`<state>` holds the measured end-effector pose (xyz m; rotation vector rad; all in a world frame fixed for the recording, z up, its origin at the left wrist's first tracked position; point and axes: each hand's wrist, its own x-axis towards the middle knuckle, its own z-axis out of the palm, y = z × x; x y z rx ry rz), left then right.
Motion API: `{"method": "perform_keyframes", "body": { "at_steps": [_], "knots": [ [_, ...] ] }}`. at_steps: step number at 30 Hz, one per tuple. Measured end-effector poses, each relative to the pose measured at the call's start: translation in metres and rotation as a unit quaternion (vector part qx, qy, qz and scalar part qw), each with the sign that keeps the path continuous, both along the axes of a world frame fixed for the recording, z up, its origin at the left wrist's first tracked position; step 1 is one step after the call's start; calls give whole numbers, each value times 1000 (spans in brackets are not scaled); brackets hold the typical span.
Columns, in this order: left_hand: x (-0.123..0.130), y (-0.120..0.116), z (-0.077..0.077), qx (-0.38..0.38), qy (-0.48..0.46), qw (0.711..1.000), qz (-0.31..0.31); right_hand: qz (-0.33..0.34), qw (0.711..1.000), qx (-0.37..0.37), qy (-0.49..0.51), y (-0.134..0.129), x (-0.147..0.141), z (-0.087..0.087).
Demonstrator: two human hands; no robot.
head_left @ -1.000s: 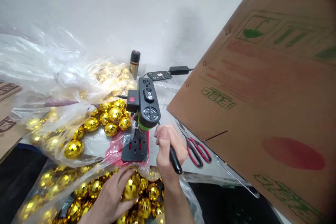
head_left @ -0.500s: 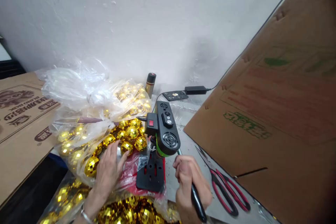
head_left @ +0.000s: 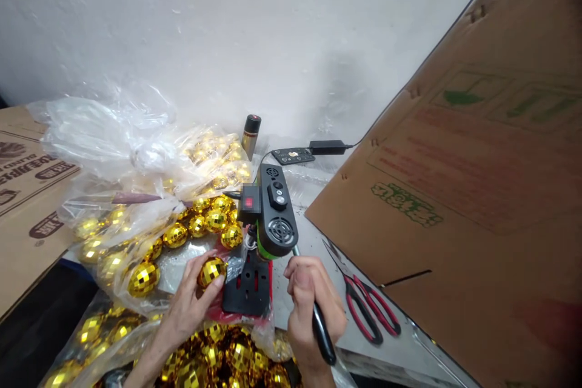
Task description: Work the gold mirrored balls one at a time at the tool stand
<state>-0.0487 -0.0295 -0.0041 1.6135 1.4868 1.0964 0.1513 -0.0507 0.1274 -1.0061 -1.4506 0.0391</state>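
Observation:
My left hand [head_left: 193, 297] grips a gold mirrored ball [head_left: 211, 271] between thumb and fingers, just left of a small black bench machine [head_left: 277, 212]. That machine has round vents, a red switch and a slotted black base plate [head_left: 248, 291]. My right hand [head_left: 313, 297] is closed in a fist around a black-handled lever [head_left: 324, 339] whose metal rod runs up toward the machine. Several more gold mirrored balls [head_left: 216, 219] lie in an open clear plastic bag behind the left hand. Another bag of gold balls [head_left: 240, 357] sits below, nearest me.
Red-and-black handled scissors [head_left: 370, 306] lie right of my right hand, beside a large leaning cardboard box [head_left: 454, 194]. Behind the machine are a black-capped can [head_left: 251, 136] and a power adapter [head_left: 327, 147] with its cord. Another cardboard box [head_left: 27, 194] stands at left.
My left hand has drawn one gold ball away from the others, toward me and the base plate. My right hand stays on the lever. The whole view has shifted slightly.

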Motion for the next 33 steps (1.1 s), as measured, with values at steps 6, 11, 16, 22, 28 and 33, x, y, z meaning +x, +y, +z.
{"method": "perform_keyframes", "body": {
  "at_steps": [6,11,16,22,28,33],
  "knots": [
    [32,3,-1,-3,35,998,-56,1,1000,-4,-13,-2,3,2],
    [49,17,-7,102,78,988,-87,2,1000,-3,-17,-2,4,-1],
    [52,18,-8,136,104,979,-113,-1,1000,1,-14,-1,2,1],
    [56,20,4,87,157,974,-138,13,1000,-16,-16,-5,4,2],
    [66,28,12,39,155,975,-151,14,999,-14,-27,-5,7,1],
    [71,27,2,21,131,981,-139,5,1000,2,-16,-4,6,-5]
  ]
}}
